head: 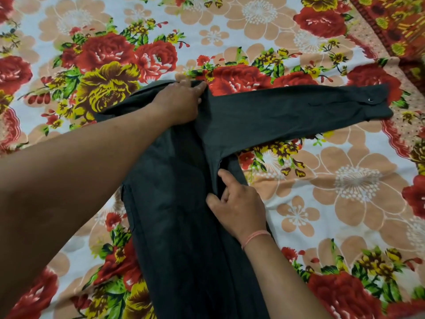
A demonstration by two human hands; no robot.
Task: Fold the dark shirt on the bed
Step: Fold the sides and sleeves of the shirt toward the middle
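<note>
The dark shirt (174, 203) lies lengthwise on the flowered bed sheet (333, 192), its body folded narrow and running toward me. One long sleeve (299, 111) stretches out to the right, with a buttoned cuff at its end. My left hand (178, 102) presses flat on the shirt's far end by the collar and shoulder, fingers spread. My right hand (236, 203) pinches the folded right edge of the body just below the armpit.
The bed sheet with red, yellow and peach flowers fills the view. A darker red patterned cloth (395, 26) lies at the far right corner. A thin pink thread band (255, 237) circles my right wrist.
</note>
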